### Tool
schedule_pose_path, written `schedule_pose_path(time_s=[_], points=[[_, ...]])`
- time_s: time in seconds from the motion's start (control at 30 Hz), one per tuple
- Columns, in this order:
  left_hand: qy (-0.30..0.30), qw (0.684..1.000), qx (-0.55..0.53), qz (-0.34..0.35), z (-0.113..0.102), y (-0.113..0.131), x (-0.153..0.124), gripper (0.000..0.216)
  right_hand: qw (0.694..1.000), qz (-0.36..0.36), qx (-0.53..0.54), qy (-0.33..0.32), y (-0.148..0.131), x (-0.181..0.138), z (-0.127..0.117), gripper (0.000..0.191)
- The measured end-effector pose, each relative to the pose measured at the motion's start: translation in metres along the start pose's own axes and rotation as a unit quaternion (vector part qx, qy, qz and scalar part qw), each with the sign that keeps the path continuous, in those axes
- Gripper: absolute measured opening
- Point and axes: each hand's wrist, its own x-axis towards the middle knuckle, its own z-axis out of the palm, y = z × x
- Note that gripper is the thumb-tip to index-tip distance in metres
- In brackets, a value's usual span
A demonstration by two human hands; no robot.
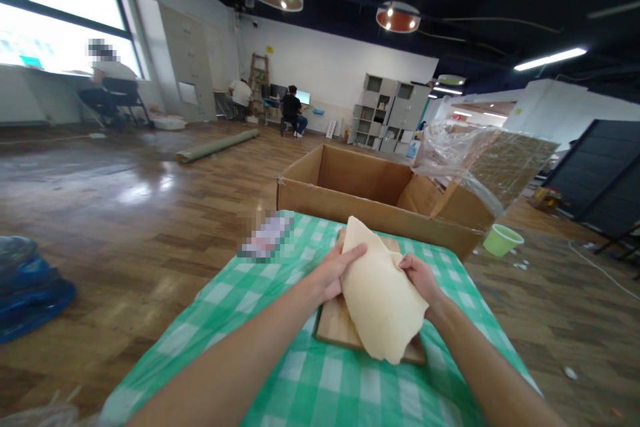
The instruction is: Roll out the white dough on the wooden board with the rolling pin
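A thin, pale sheet of dough (pixel 380 293) is lifted off a wooden board (pixel 336 328) that lies on a green-and-white checked tablecloth (pixel 300 380). My left hand (pixel 334 272) grips the sheet's left edge, fingers laid over its front. At the right edge, my right hand (pixel 419 279) pinches the sheet. The dough hangs tilted, its lower end drooping over the board's near edge.
An open cardboard box (pixel 370 197) stands just beyond the table, with crumpled clear plastic wrap (pixel 475 160) over its right side. A green cup (pixel 502 240) sits on the wood floor at right. A blue bundle (pixel 27 283) lies at left. People sit at desks far behind.
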Motion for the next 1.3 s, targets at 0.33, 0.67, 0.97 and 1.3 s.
schedule_pose_path(time_s=[0.33,0.67,0.97,1.3], points=[[0.057,0.95,0.263,0.156,0.004,0.01,0.039,0.037,0.992,0.017,0.129,0.005,0.013,0.001,-0.009,0.038],[0.07,0.808,0.562,0.163,-0.009,0.008,0.035,0.045,0.982,0.004,-0.167,0.084,0.053,0.015,-0.018,0.03],[-0.091,0.584,0.796,0.129,0.008,-0.016,-0.044,0.091,0.96,-0.008,-0.265,0.092,0.054,0.009,-0.03,0.037],[-0.114,0.54,0.82,0.152,-0.002,-0.02,-0.04,0.097,0.947,-0.085,-0.283,0.127,0.054,0.007,-0.035,0.014]])
